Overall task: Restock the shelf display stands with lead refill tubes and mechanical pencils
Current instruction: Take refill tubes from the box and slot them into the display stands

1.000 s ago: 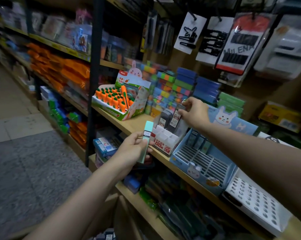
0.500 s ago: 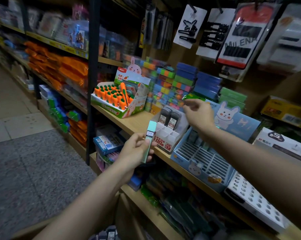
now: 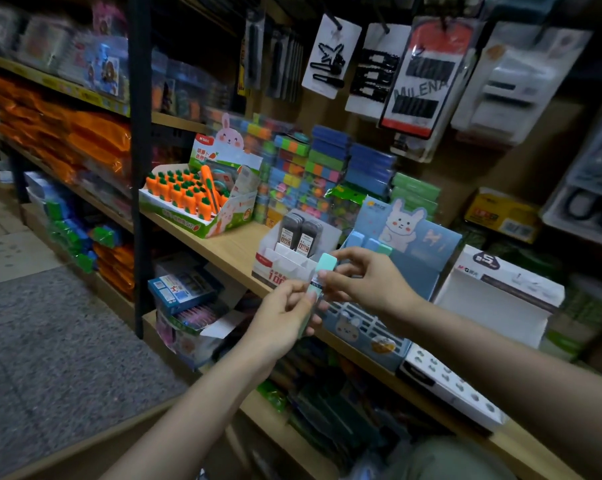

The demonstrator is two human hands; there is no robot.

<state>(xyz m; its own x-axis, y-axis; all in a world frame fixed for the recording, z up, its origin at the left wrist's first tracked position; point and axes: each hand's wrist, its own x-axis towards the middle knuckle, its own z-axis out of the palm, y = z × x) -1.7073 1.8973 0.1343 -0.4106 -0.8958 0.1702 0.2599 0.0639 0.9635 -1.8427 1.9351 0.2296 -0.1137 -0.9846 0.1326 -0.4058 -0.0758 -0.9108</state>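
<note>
My left hand [image 3: 285, 318] holds a mint-green lead refill tube [image 3: 322, 271] upright in front of the shelf. My right hand [image 3: 365, 280] pinches the same tube near its upper part. Behind them stands a white display stand [image 3: 285, 263] with two dark grey lead refill tubes [image 3: 301, 233] upright in its back slots. To its right is a blue bunny display stand [image 3: 407, 244] with a slotted grid tray, a few pastel tubes at its back row. A white perforated pencil stand [image 3: 455, 386] sits further right on the wooden shelf [image 3: 230, 247].
An orange carrot-pencil display box [image 3: 195, 199] sits left on the shelf. Stacked colourful boxes [image 3: 313, 171] line the back. Hair-clip cards [image 3: 396, 71] hang above. A black shelf upright [image 3: 141, 168] stands at left. Lower shelves hold packed goods; grey carpet floor [image 3: 50, 341] at left.
My right hand left the dark tubes in the white stand and came back down to the mint tube in my left hand, now pinching it. The camera moved slightly closer.
</note>
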